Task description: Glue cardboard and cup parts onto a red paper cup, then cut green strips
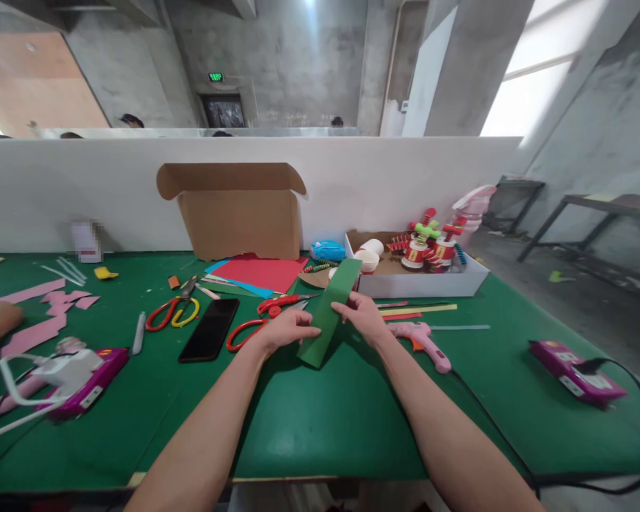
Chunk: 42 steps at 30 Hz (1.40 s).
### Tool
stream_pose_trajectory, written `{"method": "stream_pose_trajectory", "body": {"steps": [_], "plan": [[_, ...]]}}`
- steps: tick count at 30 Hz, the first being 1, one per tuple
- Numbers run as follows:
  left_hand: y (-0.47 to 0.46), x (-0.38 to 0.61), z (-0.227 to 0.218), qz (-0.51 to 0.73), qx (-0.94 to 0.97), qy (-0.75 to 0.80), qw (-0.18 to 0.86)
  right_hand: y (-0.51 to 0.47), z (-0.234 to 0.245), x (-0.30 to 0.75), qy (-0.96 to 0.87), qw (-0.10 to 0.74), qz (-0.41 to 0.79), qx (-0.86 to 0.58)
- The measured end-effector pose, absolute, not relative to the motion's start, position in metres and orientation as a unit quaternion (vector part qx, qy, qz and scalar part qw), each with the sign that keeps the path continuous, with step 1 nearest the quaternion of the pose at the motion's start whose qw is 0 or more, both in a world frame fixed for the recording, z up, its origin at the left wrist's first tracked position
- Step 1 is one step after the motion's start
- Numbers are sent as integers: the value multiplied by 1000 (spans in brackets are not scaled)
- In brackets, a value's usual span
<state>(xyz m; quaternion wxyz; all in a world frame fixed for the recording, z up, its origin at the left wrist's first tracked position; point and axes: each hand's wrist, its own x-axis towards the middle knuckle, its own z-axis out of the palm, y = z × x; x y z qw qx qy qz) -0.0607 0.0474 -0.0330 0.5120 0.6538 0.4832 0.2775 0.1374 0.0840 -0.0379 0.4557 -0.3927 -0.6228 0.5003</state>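
A folded strip of green paper [331, 313] is tilted above the green table, held from both sides. My left hand [288, 331] pinches its lower left edge between thumb and fingers. On the other side, my right hand [363, 316] grips the strip near its middle, thumb in front and fingers behind. Red-handled scissors [245, 334] lie just left of my left hand, with red pliers [282, 304] beyond them. A pink glue gun [424, 343] rests to the right of my right hand.
A black phone [209, 331] and scissors with red and yellow handles [173, 311] lie left. Coloured sheets [267, 274] lie before an upright cardboard box [240, 220]. A white box [427, 284] holds cups and toys. Purple power strips [576, 373] sit at both sides. Another person's hand [0, 323] is far left.
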Motion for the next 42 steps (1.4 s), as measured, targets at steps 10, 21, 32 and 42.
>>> {"method": "stream_pose_trajectory", "body": {"steps": [10, 21, 32, 42], "plan": [[43, -47, -36, 258, 613, 474, 576, 78, -41, 127, -618, 443, 536, -368], [38, -48, -33, 254, 615, 445, 599, 77, -39, 129, -587, 431, 569, -382], [36, -48, -33, 199, 626, 439, 613, 75, -40, 127, -597, 432, 559, -380], [40, -45, -39, 268, 579, 470, 610, 72, -41, 124, -628, 401, 536, -396]]}}
